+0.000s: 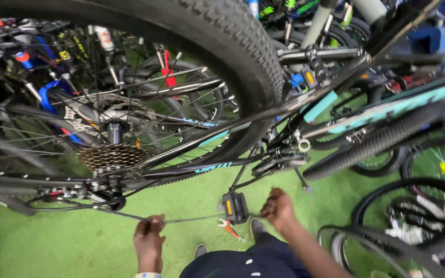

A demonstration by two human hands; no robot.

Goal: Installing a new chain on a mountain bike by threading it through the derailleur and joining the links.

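Cable (pixel 191 220) runs taut between the two hands, low under the bike and just above the green floor (pixel 37 242), its left end leading toward the derailleur (pixel 106 198) below the cassette (pixel 110 156). The left hand (pixel 149 242) pinches the cable between closed fingers; the right hand (pixel 278 208) is clenched around its other end, just beside the pedal (pixel 234 207). By the look of it, the step in hand is drawing the cable straight, and the next move calls for steady tension with both grips kept firm. Cutters (pixel 228 228) with red handles lie on the floor below the pedal. The rear wheel (pixel 243 56) and its spokes crowd the space above, the crank (pixel 279 163) hangs close to the right hand, and more bikes (pixel 387 128) press in at right.
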